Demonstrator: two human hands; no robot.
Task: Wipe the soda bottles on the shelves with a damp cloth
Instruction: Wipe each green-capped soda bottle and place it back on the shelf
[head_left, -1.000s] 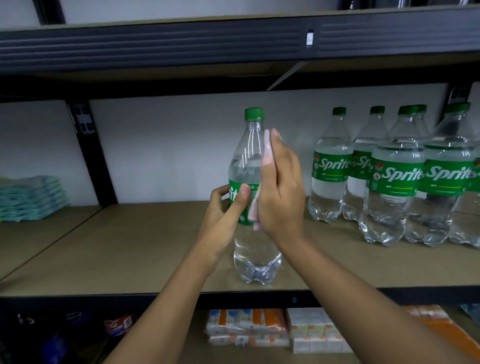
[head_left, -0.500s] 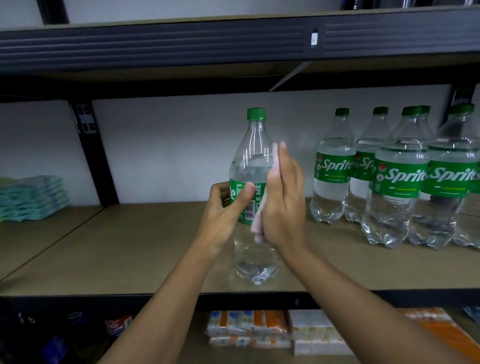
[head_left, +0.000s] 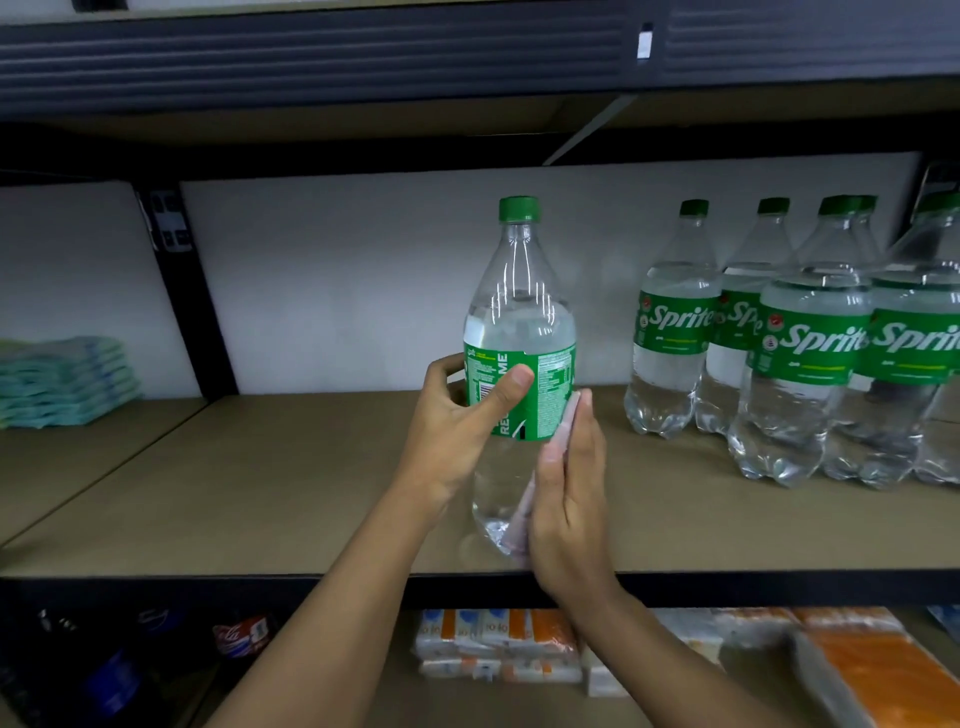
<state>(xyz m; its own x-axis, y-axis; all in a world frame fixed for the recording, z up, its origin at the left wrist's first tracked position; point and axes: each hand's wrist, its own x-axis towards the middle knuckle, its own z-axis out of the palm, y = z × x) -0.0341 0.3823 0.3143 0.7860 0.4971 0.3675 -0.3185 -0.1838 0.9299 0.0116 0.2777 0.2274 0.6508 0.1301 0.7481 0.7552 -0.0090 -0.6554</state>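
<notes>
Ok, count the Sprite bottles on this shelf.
6. One bottle held by the left hand; five clustered right: rear pair, front pair, one behind showing just its cap. More may be hidden.

We are working bare-handed and bare-armed at the soda bottle (head_left: 519, 312).
Our left hand (head_left: 457, 426), just left of the soda bottle, is showing us its back, its knuckles and a short, rounded thumbnail (head_left: 521, 375) trimmed close to the fingertip. Our right hand (head_left: 569, 493), just right of the soda bottle and lower, is showing only its back and outer edge, its nails lying out of sight. Our left forearm (head_left: 337, 597) and right forearm (head_left: 675, 649) are running slim and uncovered from the wrists, below the soda bottle on either side, to the bottom edge of the view, where they are looking broadest.
</notes>
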